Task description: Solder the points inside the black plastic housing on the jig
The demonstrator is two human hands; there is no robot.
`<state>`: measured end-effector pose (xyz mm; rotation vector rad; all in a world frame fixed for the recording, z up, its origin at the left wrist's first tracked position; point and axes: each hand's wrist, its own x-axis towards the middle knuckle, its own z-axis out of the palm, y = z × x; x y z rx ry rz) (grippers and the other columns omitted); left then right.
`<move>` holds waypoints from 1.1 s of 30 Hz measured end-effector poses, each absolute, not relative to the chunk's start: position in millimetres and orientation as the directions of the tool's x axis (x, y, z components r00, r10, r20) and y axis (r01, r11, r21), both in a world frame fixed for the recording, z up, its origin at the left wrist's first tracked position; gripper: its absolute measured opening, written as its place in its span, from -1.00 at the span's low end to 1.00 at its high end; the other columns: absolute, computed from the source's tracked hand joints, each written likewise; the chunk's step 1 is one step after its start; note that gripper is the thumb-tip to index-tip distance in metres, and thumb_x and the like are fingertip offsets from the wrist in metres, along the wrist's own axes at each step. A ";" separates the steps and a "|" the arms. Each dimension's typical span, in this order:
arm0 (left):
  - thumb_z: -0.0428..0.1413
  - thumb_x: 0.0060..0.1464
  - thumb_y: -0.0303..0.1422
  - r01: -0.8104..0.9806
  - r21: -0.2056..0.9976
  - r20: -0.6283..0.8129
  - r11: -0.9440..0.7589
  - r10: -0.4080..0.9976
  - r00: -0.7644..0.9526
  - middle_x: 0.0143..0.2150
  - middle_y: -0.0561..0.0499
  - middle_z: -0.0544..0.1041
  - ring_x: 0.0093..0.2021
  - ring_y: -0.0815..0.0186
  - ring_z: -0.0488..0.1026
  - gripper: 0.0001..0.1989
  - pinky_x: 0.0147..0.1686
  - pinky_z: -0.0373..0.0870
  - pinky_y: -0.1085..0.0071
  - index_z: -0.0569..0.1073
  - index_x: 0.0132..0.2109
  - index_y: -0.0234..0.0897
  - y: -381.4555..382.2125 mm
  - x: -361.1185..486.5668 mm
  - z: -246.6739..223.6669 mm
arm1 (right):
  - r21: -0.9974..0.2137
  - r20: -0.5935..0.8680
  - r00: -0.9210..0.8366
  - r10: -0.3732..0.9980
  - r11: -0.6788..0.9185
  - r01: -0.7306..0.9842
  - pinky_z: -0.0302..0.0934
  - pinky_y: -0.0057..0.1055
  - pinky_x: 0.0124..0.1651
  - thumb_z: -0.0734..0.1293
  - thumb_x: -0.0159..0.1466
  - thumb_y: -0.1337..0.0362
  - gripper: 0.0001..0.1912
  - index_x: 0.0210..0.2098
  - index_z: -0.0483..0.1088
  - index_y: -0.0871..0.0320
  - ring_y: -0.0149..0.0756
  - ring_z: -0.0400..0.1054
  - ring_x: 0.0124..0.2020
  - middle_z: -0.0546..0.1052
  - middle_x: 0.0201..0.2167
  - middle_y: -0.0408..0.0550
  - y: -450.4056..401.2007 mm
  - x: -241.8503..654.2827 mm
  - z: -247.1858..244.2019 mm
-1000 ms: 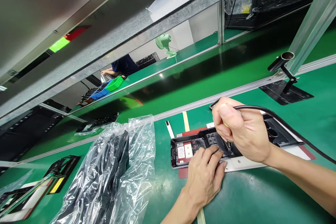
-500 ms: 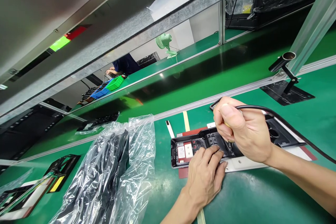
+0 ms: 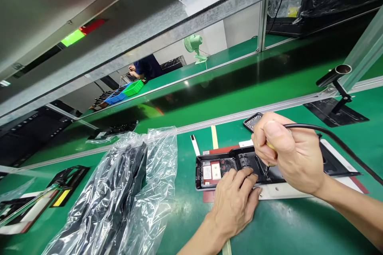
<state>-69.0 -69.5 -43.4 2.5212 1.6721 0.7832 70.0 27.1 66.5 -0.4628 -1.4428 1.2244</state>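
While the green workbench (image 3: 287,227) fills much of the lower view, a black bundle in clear plastic (image 3: 119,191) lies on its left part, creased and shiny. To the right of this bundle is the long black housing (image 3: 250,160), open side up, resting on a red-and-white base (image 3: 287,192) that sticks out past its edges. The right hand (image 3: 290,155) is closed in a fist over the middle of the housing, thumb uppermost, around a corded tool (image 3: 271,146). The left hand (image 3: 235,195) lies palm down across the near edge of the housing, fingers bent and slightly parted, its thumb beside the white part of the base. Behind and to the right stands a black tube holder (image 3: 334,75) on a flat plate. A black cable (image 3: 335,138) runs from the top of the right fist toward the right edge of the view. Just behind that fist sits 1 small black tray (image 3: 247,125) with tiny pale pieces. At the left end of the housing are 1 white block (image 3: 216,171) and, next to it, 1 printed label (image 3: 207,172), its print too small to read. Smallest is the tool's thin metal tip, pointing down into the housing; whether it touches, I cannot tell.
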 end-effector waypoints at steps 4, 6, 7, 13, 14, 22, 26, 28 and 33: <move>0.10 0.33 -0.33 0.858 0.277 0.391 -0.432 0.867 0.310 0.14 -0.04 0.53 -0.13 0.17 0.45 -0.71 -0.17 0.51 0.17 0.42 0.16 -0.23 -69.5 -67.7 -43.1 | -0.867 0.460 -0.293 0.838 0.354 -0.350 -0.03 -0.46 -0.67 0.24 0.44 0.08 -0.58 -0.51 0.24 0.12 -0.51 0.05 -0.66 0.16 -0.64 -0.24 28.5 70.8 66.9; 0.09 0.34 -0.33 0.857 0.278 0.392 -0.434 0.866 0.312 0.14 -0.04 0.53 -0.15 0.18 0.45 -0.72 -0.19 0.50 0.18 0.42 0.15 -0.24 -69.3 -67.1 -43.0 | -0.872 0.449 -0.287 0.846 0.345 -0.346 -0.05 -0.44 -0.68 0.23 0.44 0.09 -0.58 -0.51 0.23 0.11 -0.49 0.05 -0.68 0.15 -0.66 -0.24 28.9 71.7 67.2; 0.09 0.34 -0.32 0.856 0.280 0.394 -0.435 0.865 0.311 0.14 -0.04 0.53 -0.16 0.18 0.45 -0.72 -0.20 0.50 0.18 0.42 0.15 -0.24 -69.1 -66.8 -43.0 | -0.875 0.445 -0.283 0.850 0.345 -0.340 -0.05 -0.43 -0.68 0.23 0.45 0.09 -0.58 -0.51 0.23 0.11 -0.48 0.05 -0.68 0.15 -0.66 -0.24 29.1 72.2 67.5; 0.08 0.35 -0.32 0.853 0.271 0.401 -0.446 0.858 0.321 0.16 -0.03 0.52 -0.14 0.18 0.44 -0.71 -0.19 0.48 0.20 0.41 0.16 -0.26 -68.3 -66.2 -43.6 | -0.890 0.409 -0.260 0.875 0.320 -0.323 -0.07 -0.41 -0.68 0.27 0.41 0.07 -0.58 -0.53 0.26 0.11 -0.46 0.06 -0.71 0.14 -0.69 -0.23 29.7 73.8 72.5; 0.07 0.36 -0.31 0.854 0.270 0.398 -0.445 0.859 0.322 0.17 -0.02 0.52 -0.13 0.18 0.44 -0.70 -0.18 0.48 0.20 0.41 0.17 -0.26 -68.3 -66.2 -43.9 | -0.895 0.394 -0.260 0.882 0.304 -0.326 -0.07 -0.42 -0.69 0.27 0.40 0.05 -0.57 -0.54 0.26 0.11 -0.46 0.05 -0.71 0.14 -0.70 -0.23 29.8 73.6 73.8; 0.05 0.38 -0.29 0.860 0.253 0.403 -0.443 0.856 0.323 0.19 0.00 0.50 -0.15 0.20 0.40 -0.71 -0.21 0.42 0.22 0.41 0.15 -0.29 -68.4 -65.3 -43.7 | -0.913 0.305 -0.220 0.927 0.218 -0.346 -0.05 -0.43 -0.70 0.38 0.27 0.00 -0.54 -0.61 0.28 0.13 -0.48 0.04 -0.76 0.16 -0.74 -0.23 28.7 71.1 83.4; 0.04 0.39 -0.29 0.865 0.245 0.401 -0.438 0.858 0.321 0.20 0.00 0.49 -0.16 0.20 0.39 -0.72 -0.24 0.39 0.21 0.41 0.15 -0.29 -68.7 -65.1 -42.9 | -0.920 0.261 -0.202 0.944 0.180 -0.348 -0.05 -0.42 -0.72 0.38 0.25 -0.01 -0.53 -0.64 0.27 0.12 -0.47 0.02 -0.78 0.12 -0.78 -0.24 29.0 71.2 86.0; 0.03 0.39 -0.28 0.866 0.247 0.400 -0.435 0.860 0.318 0.20 0.01 0.49 -0.16 0.20 0.38 -0.72 -0.24 0.39 0.21 0.41 0.15 -0.29 -68.7 -64.9 -42.7 | -0.921 0.249 -0.192 0.949 0.171 -0.349 -0.05 -0.42 -0.72 0.38 0.23 -0.01 -0.54 -0.64 0.27 0.12 -0.46 0.01 -0.78 0.11 -0.79 -0.24 28.9 71.7 87.2; 0.02 0.40 -0.27 0.870 0.241 0.400 -0.430 0.861 0.315 0.19 0.02 0.50 -0.17 0.21 0.38 -0.72 -0.25 0.37 0.21 0.42 0.14 -0.28 -69.2 -64.2 -43.0 | -0.928 0.188 -0.179 0.966 0.115 -0.356 -0.08 -0.43 -0.75 0.45 0.11 -0.01 -0.54 -0.68 0.25 0.11 -0.46 -0.02 -0.80 0.10 -0.82 -0.25 29.0 72.8 90.0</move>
